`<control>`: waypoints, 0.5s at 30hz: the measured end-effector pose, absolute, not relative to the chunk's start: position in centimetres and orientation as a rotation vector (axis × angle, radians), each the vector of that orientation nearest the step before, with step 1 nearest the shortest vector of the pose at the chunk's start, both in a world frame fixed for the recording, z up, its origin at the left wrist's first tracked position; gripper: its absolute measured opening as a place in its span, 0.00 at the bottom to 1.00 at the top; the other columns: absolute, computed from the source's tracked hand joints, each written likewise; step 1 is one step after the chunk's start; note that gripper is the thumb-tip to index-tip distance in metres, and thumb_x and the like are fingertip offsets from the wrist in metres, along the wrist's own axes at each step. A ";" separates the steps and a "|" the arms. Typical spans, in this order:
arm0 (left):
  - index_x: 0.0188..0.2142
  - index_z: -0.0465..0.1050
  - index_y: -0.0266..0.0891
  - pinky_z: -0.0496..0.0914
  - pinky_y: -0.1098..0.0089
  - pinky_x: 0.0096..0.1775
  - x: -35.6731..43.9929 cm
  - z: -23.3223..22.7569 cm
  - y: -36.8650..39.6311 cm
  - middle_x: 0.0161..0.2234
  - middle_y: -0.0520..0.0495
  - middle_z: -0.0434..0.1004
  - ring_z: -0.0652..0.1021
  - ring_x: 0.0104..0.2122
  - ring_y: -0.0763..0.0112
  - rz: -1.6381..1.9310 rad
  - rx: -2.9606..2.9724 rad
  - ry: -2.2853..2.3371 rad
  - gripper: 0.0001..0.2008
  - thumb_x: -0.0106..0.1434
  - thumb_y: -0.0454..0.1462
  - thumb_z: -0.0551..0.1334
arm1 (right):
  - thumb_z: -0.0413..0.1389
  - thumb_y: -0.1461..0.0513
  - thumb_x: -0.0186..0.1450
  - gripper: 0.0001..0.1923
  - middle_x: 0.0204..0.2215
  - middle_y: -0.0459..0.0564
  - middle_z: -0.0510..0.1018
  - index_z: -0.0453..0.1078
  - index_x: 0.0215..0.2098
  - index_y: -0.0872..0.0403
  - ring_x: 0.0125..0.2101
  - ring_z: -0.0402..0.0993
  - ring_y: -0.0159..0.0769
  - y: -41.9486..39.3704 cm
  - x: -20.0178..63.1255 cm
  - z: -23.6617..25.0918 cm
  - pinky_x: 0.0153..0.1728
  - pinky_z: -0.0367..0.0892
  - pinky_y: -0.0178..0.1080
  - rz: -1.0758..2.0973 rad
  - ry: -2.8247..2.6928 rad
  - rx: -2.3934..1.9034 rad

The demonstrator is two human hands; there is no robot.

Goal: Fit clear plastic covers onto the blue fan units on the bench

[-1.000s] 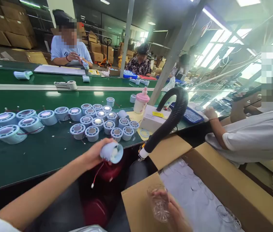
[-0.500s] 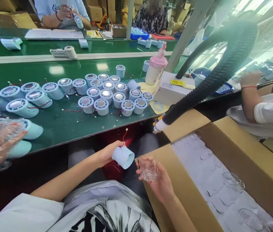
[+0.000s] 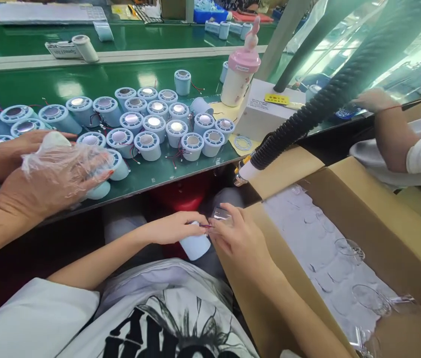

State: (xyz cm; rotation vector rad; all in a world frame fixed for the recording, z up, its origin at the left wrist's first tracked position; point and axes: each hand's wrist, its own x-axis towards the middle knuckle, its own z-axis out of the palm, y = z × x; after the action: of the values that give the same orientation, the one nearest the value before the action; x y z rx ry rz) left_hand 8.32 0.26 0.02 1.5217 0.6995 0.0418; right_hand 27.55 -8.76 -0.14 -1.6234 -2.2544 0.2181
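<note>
My left hand grips a pale blue cylindrical housing over my lap, its open end turned toward my right hand. My right hand holds a small clear plastic cover against the top of that housing. Both hands meet just below the front edge of the green belt. Red wire shows between my fingers. Several more pale blue housings with red wires stand on the belt ahead.
A co-worker's gloved hands rest on housings at the left. An open cardboard box with clear covers stands at my right. A black hose hangs over it. A pink-lidded bottle and white box stand behind; another person's arm is right.
My hands have come together, the clear cover now pressed onto the housing. The view tilted further down. The co-worker's gloved hands reached in over the housings at the left.
</note>
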 end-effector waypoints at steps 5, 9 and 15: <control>0.43 0.73 0.41 0.65 0.69 0.43 8.3 0.9 -0.7 0.38 0.47 0.72 0.72 0.39 0.65 0.353 1.832 0.802 0.12 0.62 0.42 0.59 | 0.62 0.63 0.58 0.03 0.47 0.53 0.68 0.71 0.31 0.51 0.47 0.68 0.45 -8.7 27.7 -0.2 0.45 0.68 0.47 0.935 -1.826 -1.497; 0.48 0.73 0.44 0.67 0.66 0.45 8.2 -0.6 -1.5 0.42 0.45 0.68 0.72 0.42 0.62 0.500 1.745 0.811 0.25 0.50 0.46 0.70 | 0.54 0.59 0.65 0.10 0.42 0.52 0.70 0.71 0.28 0.52 0.44 0.70 0.40 -9.3 27.8 0.2 0.45 0.66 0.42 1.053 -1.541 -1.495; 0.52 0.72 0.45 0.63 0.57 0.57 8.4 -1.9 -1.5 0.58 0.40 0.62 0.68 0.55 0.51 0.457 1.724 0.710 0.36 0.41 0.44 0.75 | 0.56 0.58 0.63 0.14 0.38 0.51 0.72 0.71 0.21 0.54 0.41 0.72 0.40 -9.3 28.3 0.3 0.39 0.67 0.40 1.145 -1.244 -1.531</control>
State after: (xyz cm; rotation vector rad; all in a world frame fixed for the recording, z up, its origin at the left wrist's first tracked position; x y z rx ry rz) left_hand 8.35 -1.47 -1.86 1.7239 0.7104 0.4571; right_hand 28.27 -9.31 0.32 -1.5312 -1.2443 1.1452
